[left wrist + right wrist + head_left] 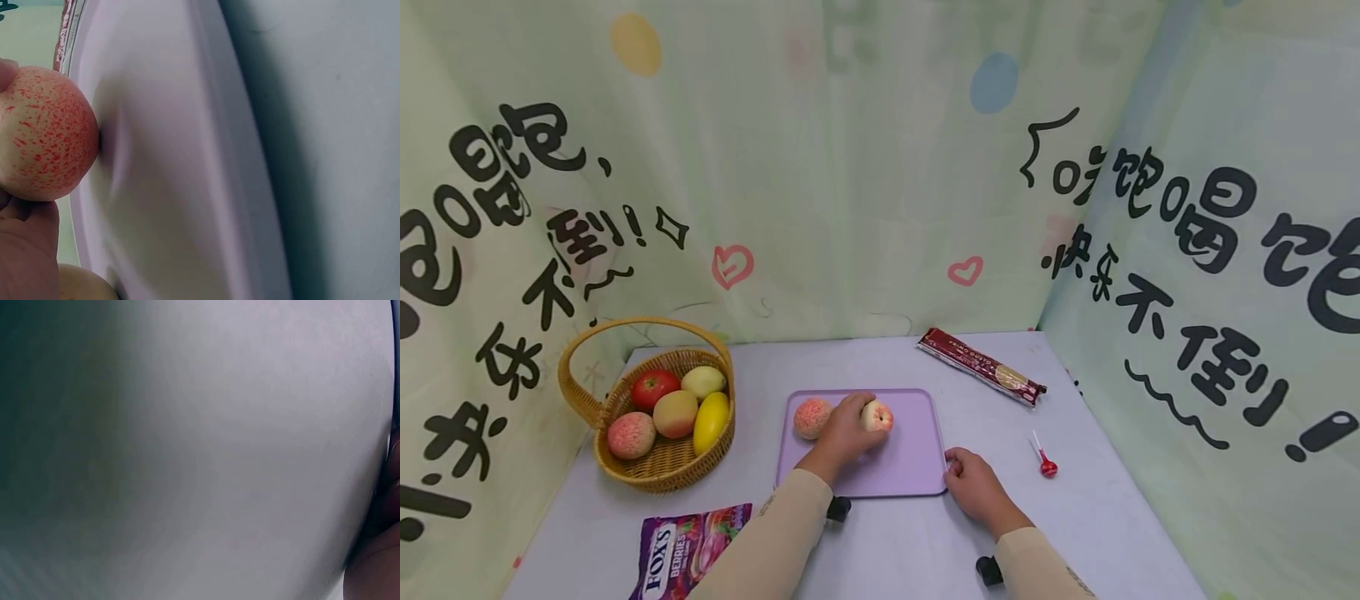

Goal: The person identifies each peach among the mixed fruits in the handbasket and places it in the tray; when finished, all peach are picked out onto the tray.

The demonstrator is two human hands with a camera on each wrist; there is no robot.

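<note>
My left hand (pixel 847 433) grips a pale peach with red speckles (pixel 877 416) over the lilac tray (pixel 917 467). In the left wrist view, the peach (pixel 53 134) is between fingers and thumb, close to the tray surface; whether it touches is unclear. Left of it on the tray lies a second, pinker peach (pixel 812 418), partly behind the hand. At the tray's right edge, near the front corner, is my right hand (pixel 979 487) with bent fingers. In the right wrist view, only some fingers (pixel 390 506) show at the right border; whether they pinch the rim is hidden.
A wicker basket (pixel 662 475) with several fruits stands at left. A purple candy bag (pixel 688 550) lies at front left, partly under the left sleeve. Behind the tray to the right is a dark red snack pack (pixel 981 365); a red lollipop (pixel 1047 467) lies right of the right hand.
</note>
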